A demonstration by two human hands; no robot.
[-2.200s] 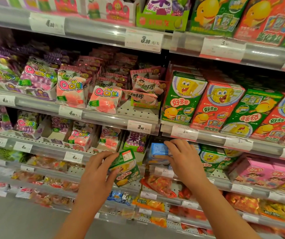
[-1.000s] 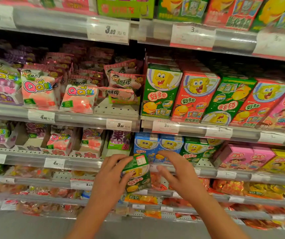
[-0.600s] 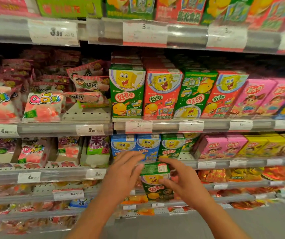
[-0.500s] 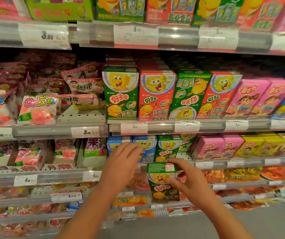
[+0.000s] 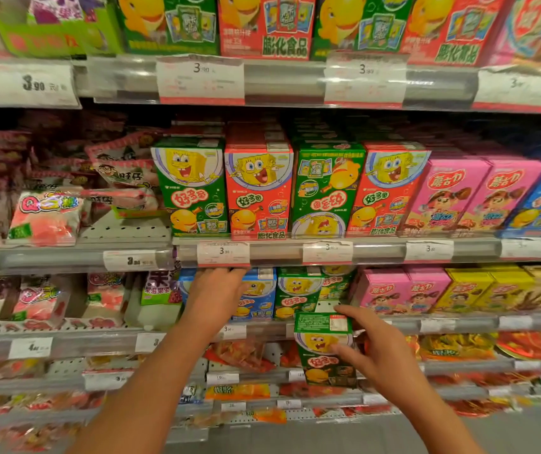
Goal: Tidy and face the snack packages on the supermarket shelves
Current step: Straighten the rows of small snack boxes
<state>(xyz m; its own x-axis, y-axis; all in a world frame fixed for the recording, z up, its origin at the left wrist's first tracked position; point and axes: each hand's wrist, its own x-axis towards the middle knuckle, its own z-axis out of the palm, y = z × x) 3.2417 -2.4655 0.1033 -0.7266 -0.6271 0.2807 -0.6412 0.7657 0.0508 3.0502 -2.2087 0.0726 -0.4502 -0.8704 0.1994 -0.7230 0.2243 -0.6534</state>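
A small green cartoon snack box point(image 5: 323, 347) is held upright in front of the shelves by my right hand point(image 5: 374, 352), fingers on its top and front. My left hand point(image 5: 216, 296) reaches onto the second shelf and rests against a blue cartoon box point(image 5: 257, 294), partly hiding it; I cannot tell whether it grips the box. Beside that stands a green cartoon box point(image 5: 297, 291), with a gap of bare shelf to its right. On the shelf above stand larger green box point(image 5: 192, 186) and red box point(image 5: 257, 188), facing front.
Pink boxes point(image 5: 403, 290) and yellow boxes point(image 5: 478, 286) fill the right of the second shelf. Pink gummy bags point(image 5: 46, 217) lie left on the upper shelf, some askew. Price-tag rails point(image 5: 223, 253) edge each shelf. Lower shelves hold orange and red packets; grey floor lies below.
The green box passed from my left hand to my right hand. My left hand moved up onto the second shelf against the blue box. The view shifted right and closer.
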